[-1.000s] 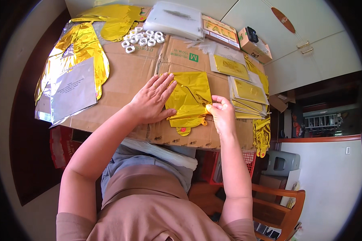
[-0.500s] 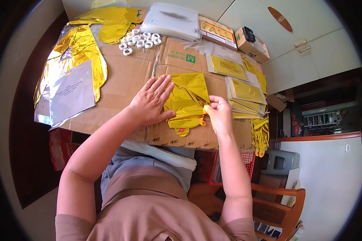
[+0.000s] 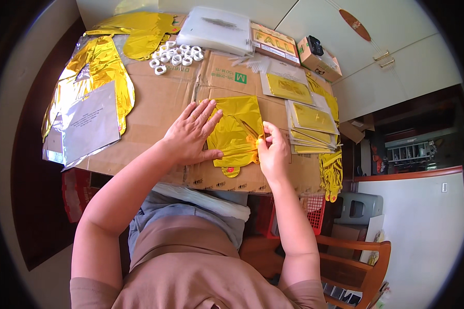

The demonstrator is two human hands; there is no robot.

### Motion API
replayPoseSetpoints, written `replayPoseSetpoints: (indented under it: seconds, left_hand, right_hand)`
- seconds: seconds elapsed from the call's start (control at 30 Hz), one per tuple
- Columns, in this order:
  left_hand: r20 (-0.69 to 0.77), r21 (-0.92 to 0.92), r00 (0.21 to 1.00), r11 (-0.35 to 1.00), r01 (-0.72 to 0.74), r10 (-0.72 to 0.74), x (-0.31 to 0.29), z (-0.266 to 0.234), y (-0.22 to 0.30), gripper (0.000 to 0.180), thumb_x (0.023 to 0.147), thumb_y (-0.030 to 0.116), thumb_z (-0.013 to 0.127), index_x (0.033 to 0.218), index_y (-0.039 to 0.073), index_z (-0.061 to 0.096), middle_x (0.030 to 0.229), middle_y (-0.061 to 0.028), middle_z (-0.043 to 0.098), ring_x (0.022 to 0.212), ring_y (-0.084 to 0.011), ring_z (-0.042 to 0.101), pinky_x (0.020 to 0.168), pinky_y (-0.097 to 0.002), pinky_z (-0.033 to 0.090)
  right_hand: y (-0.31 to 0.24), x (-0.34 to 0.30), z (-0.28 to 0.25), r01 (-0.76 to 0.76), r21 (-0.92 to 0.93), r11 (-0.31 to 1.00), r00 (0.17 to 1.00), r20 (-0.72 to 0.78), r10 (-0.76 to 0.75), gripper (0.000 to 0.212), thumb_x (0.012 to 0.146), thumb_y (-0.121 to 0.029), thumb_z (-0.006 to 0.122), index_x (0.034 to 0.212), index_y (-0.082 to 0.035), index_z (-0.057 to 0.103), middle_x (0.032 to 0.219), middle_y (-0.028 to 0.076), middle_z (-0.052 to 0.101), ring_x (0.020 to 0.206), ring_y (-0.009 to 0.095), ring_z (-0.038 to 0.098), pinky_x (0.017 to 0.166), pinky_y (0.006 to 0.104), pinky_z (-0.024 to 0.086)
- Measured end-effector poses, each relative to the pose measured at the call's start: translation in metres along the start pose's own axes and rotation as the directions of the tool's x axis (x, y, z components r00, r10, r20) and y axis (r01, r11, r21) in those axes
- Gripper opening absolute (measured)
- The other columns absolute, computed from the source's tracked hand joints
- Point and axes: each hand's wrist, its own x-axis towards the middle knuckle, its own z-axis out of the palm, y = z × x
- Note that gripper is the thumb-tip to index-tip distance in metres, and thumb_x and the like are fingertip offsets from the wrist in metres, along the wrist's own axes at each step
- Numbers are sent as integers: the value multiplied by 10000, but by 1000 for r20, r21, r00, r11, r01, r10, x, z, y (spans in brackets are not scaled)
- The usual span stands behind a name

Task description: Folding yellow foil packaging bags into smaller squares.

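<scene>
A gold foil balloon (image 3: pixel 234 126), flat and folded into a rough rectangle, lies on the cardboard in front of me. A rounded tab with a red spot sticks out of its near edge. My left hand (image 3: pixel 193 133) lies flat with fingers stretched out, pressing the balloon's left edge. At the right edge, my right hand (image 3: pixel 273 152) pinches a gathered bit of the foil between thumb and fingers. Creases run across the foil from that pinch. The underside of the balloon is hidden.
Flat cardboard (image 3: pixel 165 110) covers the table. White ribbon rolls (image 3: pixel 176 56) and clear plastic bags (image 3: pixel 216 32) lie at the back. Packed gold foil packets (image 3: pixel 314 121) are stacked on the right. Unfolded gold foil (image 3: pixel 113 77) and a grey printed sheet (image 3: pixel 93 118) are at left.
My right hand has shifted slightly left and drawn the foil's right edge inward and toward the near side. The balloon's lower fold now lies flatter. My left hand stays put.
</scene>
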Motion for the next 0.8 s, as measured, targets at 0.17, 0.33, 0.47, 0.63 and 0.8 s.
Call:
replayPoseSetpoints:
  seconds: [0.17, 0.33, 0.47, 0.63, 0.8]
  left_hand:
    - [21, 1, 1000, 1000, 11, -11, 0, -1, 1, 1021, 897, 773, 397, 1556, 3, 277, 1619, -256, 232, 1520, -367, 198, 1244, -480, 111]
    - [3, -9, 1000, 1000, 2, -2, 0, -1, 1, 1011, 892, 755, 436, 1551, 3, 287, 1612, -263, 241, 1514, -376, 213, 1238, -489, 127]
    - [-4, -22, 1000, 1000, -6, 5, 2, -3, 2, 1007, 889, 744, 459, 1546, -2, 295, 1607, -270, 247, 1510, -384, 223, 1236, -493, 135]
    - [45, -15, 999, 1000, 25, -24, 2, -5, 3, 1024, 883, 765, 439, 1552, 3, 289, 1618, -257, 233, 1521, -368, 193, 1243, -479, 114]
    - [50, -8, 998, 1000, 25, -24, 2, -6, 4, 1033, 881, 778, 428, 1558, 11, 283, 1622, -249, 229, 1527, -359, 179, 1247, -470, 103]
  right_hand:
    - [-7, -1, 1, 251, -365, 896, 966, 38, -256, 354, 946, -111, 599, 1282, 3, 599, 1340, 183, 592, 1253, 372, 520, 1083, 487, 390]
    - [-30, 14, 18, 410, -372, 833, 912, 194, -362, 599, 1007, -366, 525, 1475, -3, 436, 1581, 196, 354, 1473, 398, 291, 1209, 530, 199]
    - [-19, 34, 28, 487, -401, 776, 863, 356, -358, 735, 1008, -479, 480, 1557, -26, 296, 1644, 168, 232, 1521, 362, 197, 1225, 550, 118]
    - [1, 39, 28, 418, -381, 824, 877, 407, -257, 819, 997, -581, 433, 1572, -27, 250, 1648, 179, 213, 1524, 361, 188, 1224, 553, 119]
    - [7, 39, 22, 402, -419, 814, 884, 408, -226, 857, 988, -621, 413, 1571, -16, 242, 1649, 186, 207, 1530, 355, 173, 1223, 557, 115]
